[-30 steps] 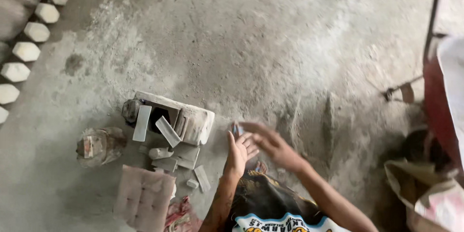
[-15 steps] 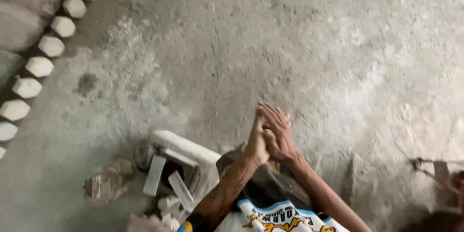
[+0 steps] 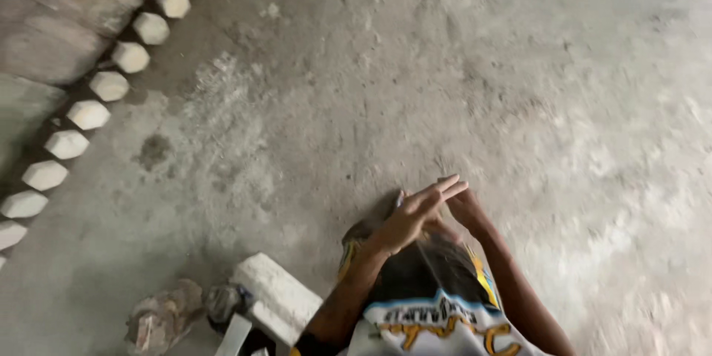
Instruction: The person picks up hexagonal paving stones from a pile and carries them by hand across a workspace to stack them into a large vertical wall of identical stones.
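Nearest, low on the left, a white block [image 3: 278,297] lying beside a rubble lump [image 3: 159,315]: probably heavy, stiff and crumbly-edged, best gripped across its long sides. Just beyond, left hand [image 3: 411,219] with fingers stretched straight, pressed against right hand [image 3: 466,208], whose grip cannot be told. Farthest, concrete floor [image 3: 460,67] and a row of pale six-sided blocks [image 3: 89,113].

We look down on what seems a rough work yard or a building site rather than a home. The ground is a bare concrete floor [image 3: 460,67], grey, stained and dusted with pale powder. Along the far left runs a diagonal row of small pale hexagonal cast blocks [image 3: 111,85], set side by side against a dark edge. Near us on the left lie a white masonry block [image 3: 276,298], a lump of broken rubble [image 3: 159,315] just beside it, and other bits cut off by the near edge.
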